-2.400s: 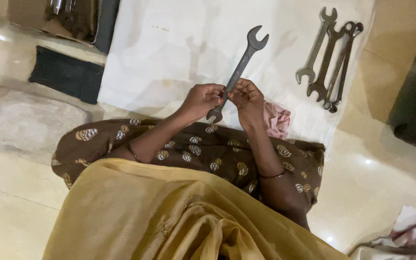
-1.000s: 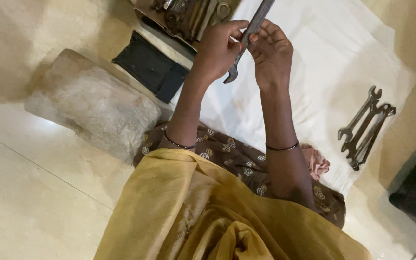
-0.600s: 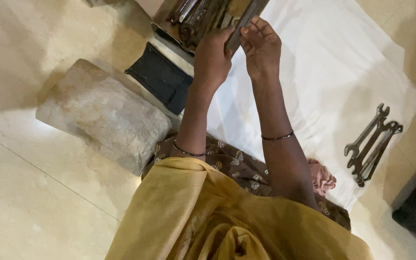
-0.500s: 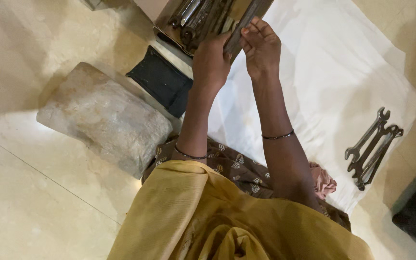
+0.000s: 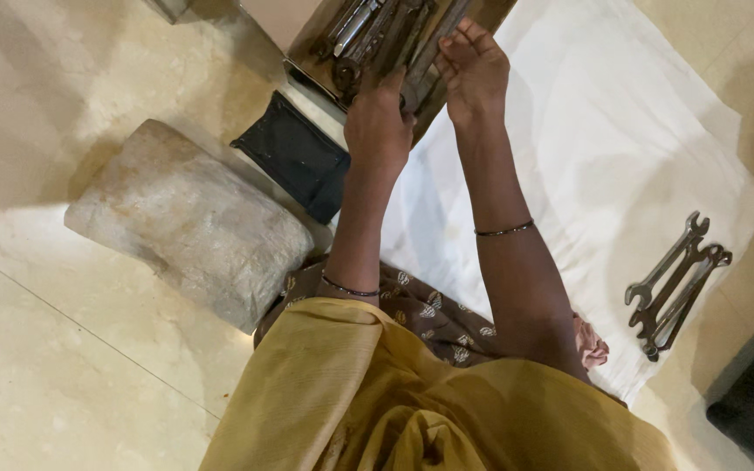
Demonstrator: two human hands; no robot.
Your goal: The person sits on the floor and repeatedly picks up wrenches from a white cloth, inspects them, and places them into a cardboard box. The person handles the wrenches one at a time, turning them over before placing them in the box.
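Observation:
Both my arms reach forward to an open cardboard box (image 5: 294, 30) at the top of the view, filled with several metal tools (image 5: 368, 30). A long grey open-ended wrench (image 5: 432, 51) lies slanted over the box's near edge, between my hands. My left hand (image 5: 379, 122) grips its lower end. The fingers of my right hand (image 5: 475, 71) pinch its shaft higher up. The wrench's upper end runs out of view at the top.
A white cloth (image 5: 613, 131) is spread on the pale floor, with a small bundle of wrenches (image 5: 674, 283) near its right edge. A black pad (image 5: 294, 157) and a rough stone block (image 5: 185, 222) lie to the left. A pink rag (image 5: 593, 347) sits by my knee.
My hands have carried the wrench from in front of my lap forward and left to the tool box. It now lies lower, against the box's contents.

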